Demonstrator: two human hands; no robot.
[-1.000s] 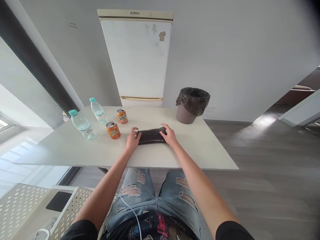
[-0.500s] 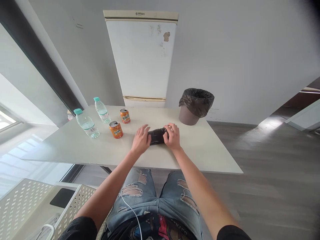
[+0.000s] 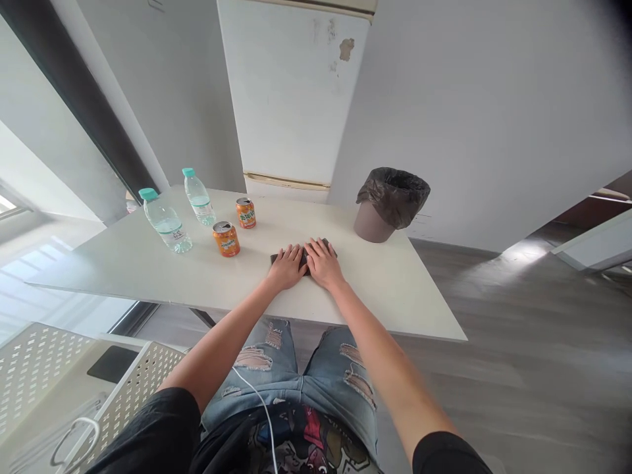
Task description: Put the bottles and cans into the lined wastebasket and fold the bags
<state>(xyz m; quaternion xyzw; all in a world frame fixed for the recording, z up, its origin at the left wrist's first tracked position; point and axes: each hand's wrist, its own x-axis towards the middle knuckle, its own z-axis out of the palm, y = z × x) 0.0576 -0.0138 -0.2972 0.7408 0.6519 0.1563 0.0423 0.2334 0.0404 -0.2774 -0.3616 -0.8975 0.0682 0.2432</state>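
Observation:
My left hand [image 3: 288, 266] and my right hand [image 3: 322, 264] lie side by side, palms down, on a flat black bundle [image 3: 303, 259] that looks like a folded plastic bag. Fingers of both hands stretch out over it, covering most of it; only its ends and a strip between the hands show. Two orange drink cans, a nearer can [image 3: 226, 239] and a farther can [image 3: 245, 213], stand upright to the left. Beyond them are two clear bottles with teal caps, a nearer bottle [image 3: 168, 224] and a farther bottle [image 3: 199, 199], each partly filled.
The white table [image 3: 395, 289] holds these things. At its back right stands a brown bin [image 3: 374, 222] lined with a black bag [image 3: 395, 195]. A refrigerator [image 3: 296, 92] is behind the table. A perforated cream basket [image 3: 135, 382] sits at lower left; a white cable hangs before my shirt.
My hands have moved together and flattened onto the black bundle, which looks flatter and is more covered. The view has tilted down slightly. Bottles, cans and bin keep their places on the table.

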